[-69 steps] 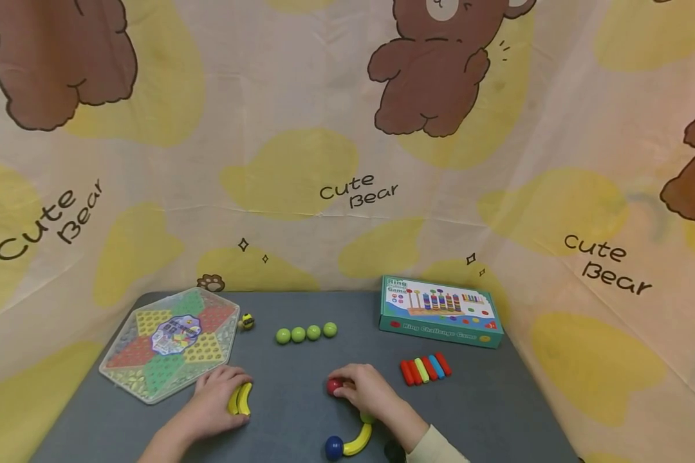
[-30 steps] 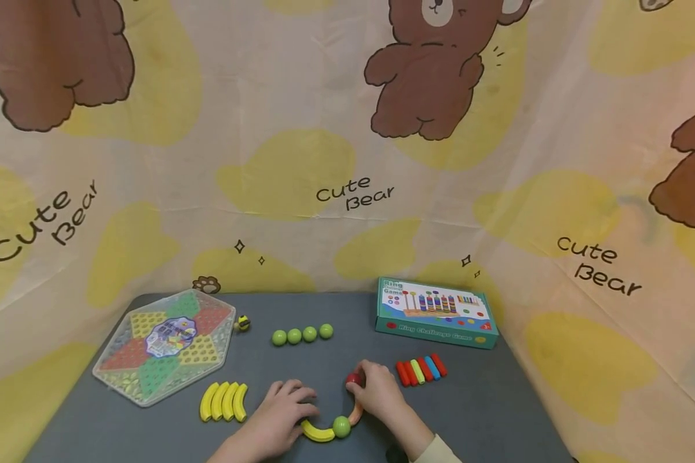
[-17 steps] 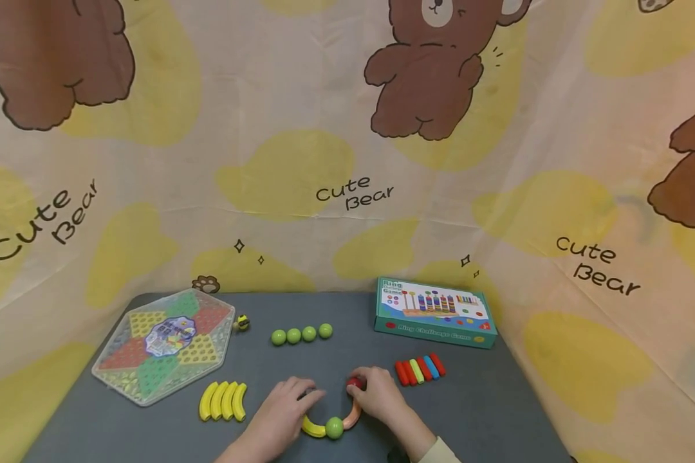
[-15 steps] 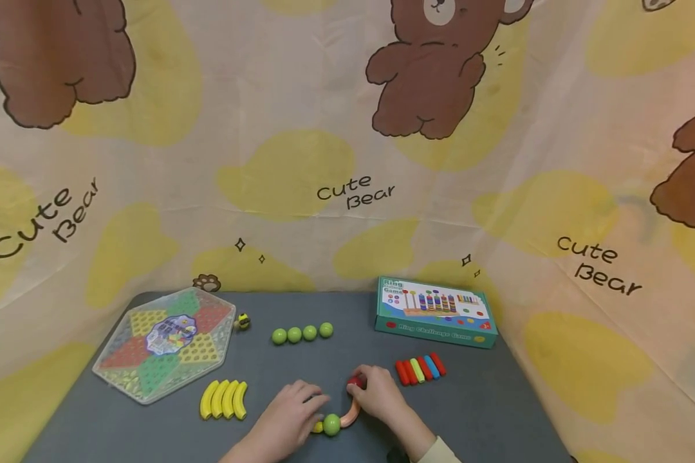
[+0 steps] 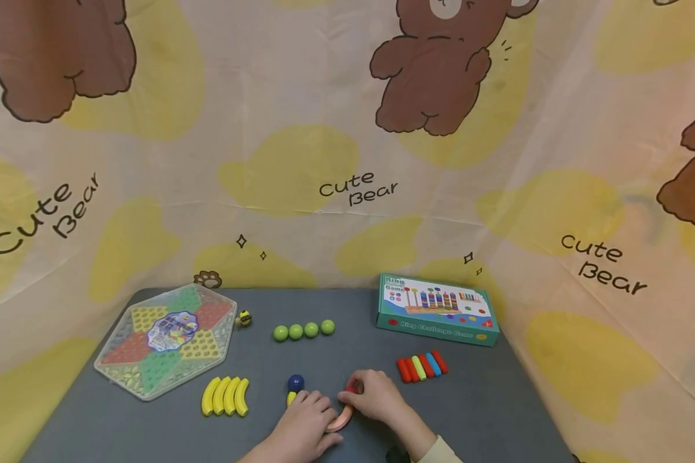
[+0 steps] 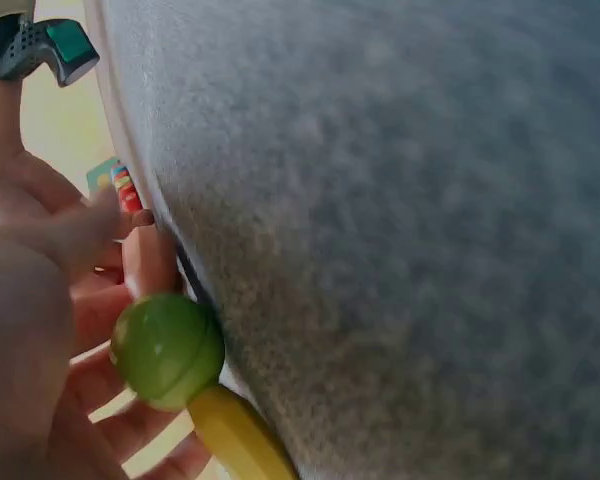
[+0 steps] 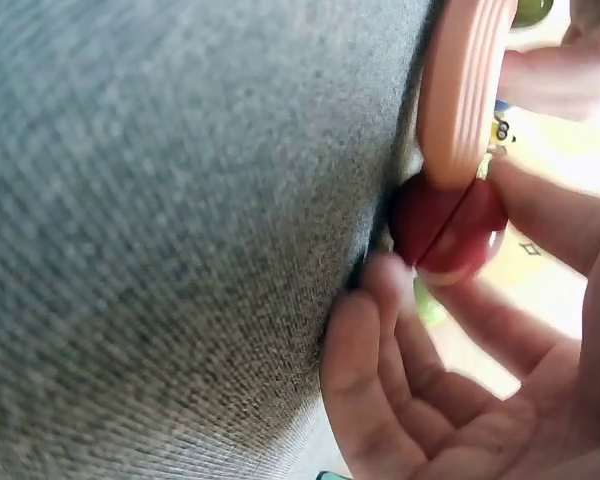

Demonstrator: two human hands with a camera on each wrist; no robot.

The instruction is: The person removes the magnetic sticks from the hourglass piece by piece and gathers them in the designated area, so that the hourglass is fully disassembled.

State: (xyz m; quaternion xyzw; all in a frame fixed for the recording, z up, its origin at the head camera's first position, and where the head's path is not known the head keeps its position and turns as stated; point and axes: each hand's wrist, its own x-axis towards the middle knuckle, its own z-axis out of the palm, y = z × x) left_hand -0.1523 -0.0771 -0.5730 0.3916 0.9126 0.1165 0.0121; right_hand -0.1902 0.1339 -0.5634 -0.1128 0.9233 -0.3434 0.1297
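Note:
My right hand (image 5: 376, 395) pinches a red ball (image 7: 448, 230) between thumb and fingertips. Joined to that ball is an orange curved stick (image 5: 340, 421), which leads to a green ball (image 6: 165, 350). My left hand (image 5: 304, 424) lies over the green ball, hiding it in the head view. In the left wrist view its fingers stretch loosely behind the ball, with the thumb apart from it. From the green ball runs a yellow curved stick (image 6: 240, 435), its far end close to a blue ball (image 5: 296, 383) beyond the left fingers.
Left of the hands lie several yellow curved sticks (image 5: 224, 396) in a row. Several green balls (image 5: 304, 330) line up farther back. Short coloured sticks (image 5: 422, 366) and a game box (image 5: 437, 308) are right; a hexagonal game board (image 5: 168, 341) and small bee figure (image 5: 244, 318) are left.
The left hand, on yellow curved sticks at first, has left them in the row and moved right over the green ball. The blue ball now shows beyond it. The right hand keeps the red ball.

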